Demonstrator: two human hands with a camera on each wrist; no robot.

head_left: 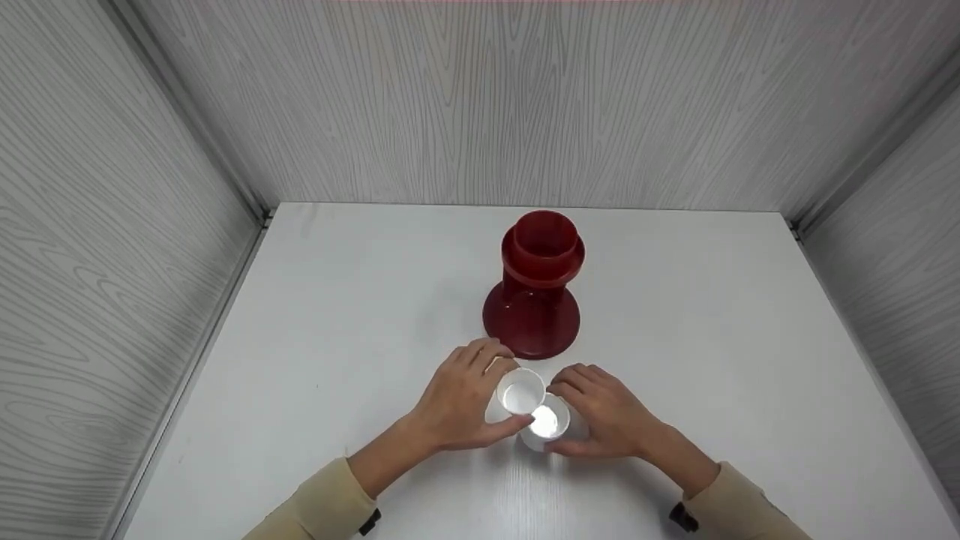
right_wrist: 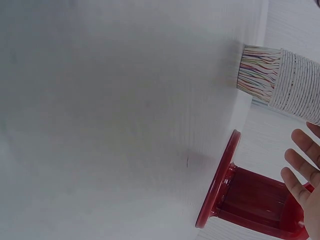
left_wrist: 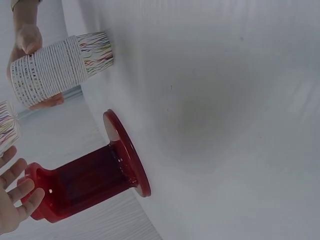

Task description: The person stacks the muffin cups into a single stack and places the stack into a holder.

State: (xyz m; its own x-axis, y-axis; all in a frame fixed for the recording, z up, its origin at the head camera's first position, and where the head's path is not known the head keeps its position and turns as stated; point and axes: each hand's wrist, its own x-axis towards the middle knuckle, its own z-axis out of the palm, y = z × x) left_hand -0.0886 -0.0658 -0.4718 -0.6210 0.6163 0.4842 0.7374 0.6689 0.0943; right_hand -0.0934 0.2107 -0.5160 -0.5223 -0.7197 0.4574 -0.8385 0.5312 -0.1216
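In the head view my left hand (head_left: 463,401) holds a white paper cup (head_left: 521,391) between thumb and fingers. Colourful lines mark this cup (left_wrist: 7,127) at the edge of the left wrist view. Just to its right, my right hand (head_left: 604,412) grips a tall stack of nested paper cups (head_left: 546,424). The stack (left_wrist: 60,70) is upright, its bottom cup with the same coloured lines at the tabletop. The left cup's rim overlaps the stack's rim in the head view; whether they touch I cannot tell. Behind both hands stands a red cup holder (head_left: 534,322).
The white tabletop (head_left: 360,300) spreads around the hands. Grey wood-grain panels enclose it at the back (head_left: 465,105), left (head_left: 112,247) and right (head_left: 892,240). The holder's round base (right_wrist: 220,180) sits a short way beyond the cups.
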